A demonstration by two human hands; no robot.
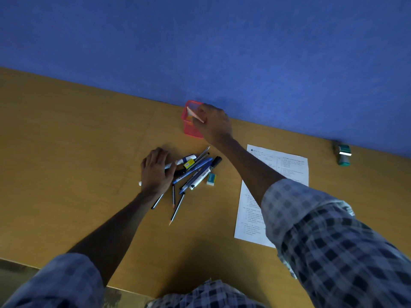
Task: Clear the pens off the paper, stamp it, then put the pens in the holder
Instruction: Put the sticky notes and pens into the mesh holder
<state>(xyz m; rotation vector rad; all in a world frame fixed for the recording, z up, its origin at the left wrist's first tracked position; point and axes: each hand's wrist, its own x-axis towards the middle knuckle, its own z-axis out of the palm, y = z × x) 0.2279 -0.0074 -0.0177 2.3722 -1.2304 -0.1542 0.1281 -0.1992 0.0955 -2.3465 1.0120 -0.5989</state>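
Observation:
A red mesh pen holder (189, 127) stands at the table's back edge against the blue wall. My right hand (213, 123) is over it and pinches a pale pen (194, 114) whose far end points into the holder. A pile of pens and pencils (195, 172) lies on the wooden table left of the printed paper (287, 167). My left hand (155, 170) rests on the left side of the pile, its fingers curled round a white pen (171, 165). The green stamp (343, 154) sits far right by the wall.
A small eraser (211, 179) lies beside the pile, and a yellow-labelled item (189, 163) sits within it. My right forearm and checked sleeve (311, 218) cross over the paper. The table's near edge (22, 264) runs along the lower left.

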